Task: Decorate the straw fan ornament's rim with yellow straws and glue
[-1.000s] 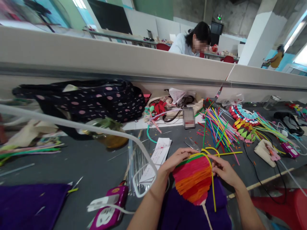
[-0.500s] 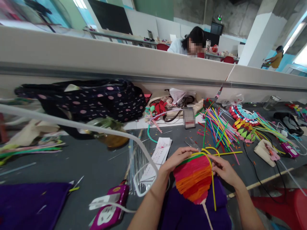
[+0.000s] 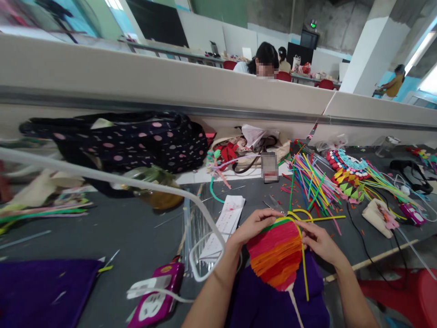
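Observation:
A round, fan-like craft piece [image 3: 276, 257] in bands of pink, orange and red lies tilted over a purple cloth [image 3: 316, 287], its pale stick handle [image 3: 294, 307] pointing toward me. A green strip runs along its top edge. My left hand [image 3: 258, 223] grips that top edge at the left, fingers closed over the rim. At the upper right, my right hand [image 3: 317, 241] pinches a yellow pipe cleaner [image 3: 305, 273] against the rim; one end hangs down the right side. More yellow lengths loop behind the fan. Scissors [image 3: 275, 205] lie just beyond it.
A bundle of coloured pipe cleaners [image 3: 314, 182] lies ahead right, beside a phone [image 3: 269, 167]. A white curved tube [image 3: 164, 187] crosses the left side. Also around are a magenta device [image 3: 157, 296], a glass jar [image 3: 153, 189] and a dark spotted bag [image 3: 136, 143].
My hands and the fan hold almost the same place, with only slight finger movement at the top edge. Beyond the partition, a person's head has shifted left, and another person shows behind.

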Demonstrator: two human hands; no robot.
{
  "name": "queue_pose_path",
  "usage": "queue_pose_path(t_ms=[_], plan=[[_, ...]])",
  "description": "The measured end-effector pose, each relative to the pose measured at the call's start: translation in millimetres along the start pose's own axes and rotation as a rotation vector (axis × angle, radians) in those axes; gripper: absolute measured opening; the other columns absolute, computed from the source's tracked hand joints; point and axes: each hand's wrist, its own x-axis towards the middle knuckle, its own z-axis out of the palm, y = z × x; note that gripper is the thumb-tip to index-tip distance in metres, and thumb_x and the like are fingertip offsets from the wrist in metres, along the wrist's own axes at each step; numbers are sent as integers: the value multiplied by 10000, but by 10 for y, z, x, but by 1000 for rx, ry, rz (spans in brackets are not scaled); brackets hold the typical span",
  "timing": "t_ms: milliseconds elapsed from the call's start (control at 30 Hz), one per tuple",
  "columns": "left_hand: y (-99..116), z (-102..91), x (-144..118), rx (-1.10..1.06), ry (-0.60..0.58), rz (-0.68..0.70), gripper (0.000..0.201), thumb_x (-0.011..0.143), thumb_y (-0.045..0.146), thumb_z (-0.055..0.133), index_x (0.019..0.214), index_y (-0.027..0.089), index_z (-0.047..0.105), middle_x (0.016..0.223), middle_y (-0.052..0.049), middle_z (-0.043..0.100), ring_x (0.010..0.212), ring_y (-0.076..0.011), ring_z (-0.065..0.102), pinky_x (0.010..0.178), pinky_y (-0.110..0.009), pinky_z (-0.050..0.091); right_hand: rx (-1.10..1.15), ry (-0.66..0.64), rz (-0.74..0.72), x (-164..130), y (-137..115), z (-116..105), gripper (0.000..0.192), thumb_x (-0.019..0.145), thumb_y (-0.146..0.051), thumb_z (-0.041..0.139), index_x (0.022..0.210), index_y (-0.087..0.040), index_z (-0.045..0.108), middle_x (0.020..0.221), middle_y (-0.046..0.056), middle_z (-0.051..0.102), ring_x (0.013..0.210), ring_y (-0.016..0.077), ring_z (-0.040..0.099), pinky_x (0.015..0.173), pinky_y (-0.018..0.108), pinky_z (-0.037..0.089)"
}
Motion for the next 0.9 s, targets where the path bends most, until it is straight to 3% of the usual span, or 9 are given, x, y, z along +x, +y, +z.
queue_pose_path(t_ms=[433, 767, 900], plan=[[14, 7, 15, 76, 9, 30, 270, 826, 247, 551, 984, 179, 760, 912, -60, 693, 835, -175, 595, 745, -239, 432, -235, 52, -99, 13, -74, -27, 396, 911, -240, 503, 1300, -283, 563, 885, 32, 602, 788, 164, 560, 765, 303, 465], [-17, -26, -15, 110, -5, 91, 258, 814, 288, 608, 999, 179, 752, 879, -57, 651, 782, -160, 566, 718, -243, 423, -196, 243, -312, 329, 17, 62, 129, 879, -258, 580, 901, -216, 699, 838, 46, 633, 825, 183, 593, 763, 309, 468], [-45, -42, -30, 148, -13, 102, 307, 791, 246, 612, 1072, 194, 726, 919, -55, 648, 795, -164, 572, 742, -252, 440, -185, 257, -341, 443, 95, 80, 132, 878, -266, 573, 916, -216, 688, 851, 51, 624, 812, 184, 584, 723, 302, 472]])
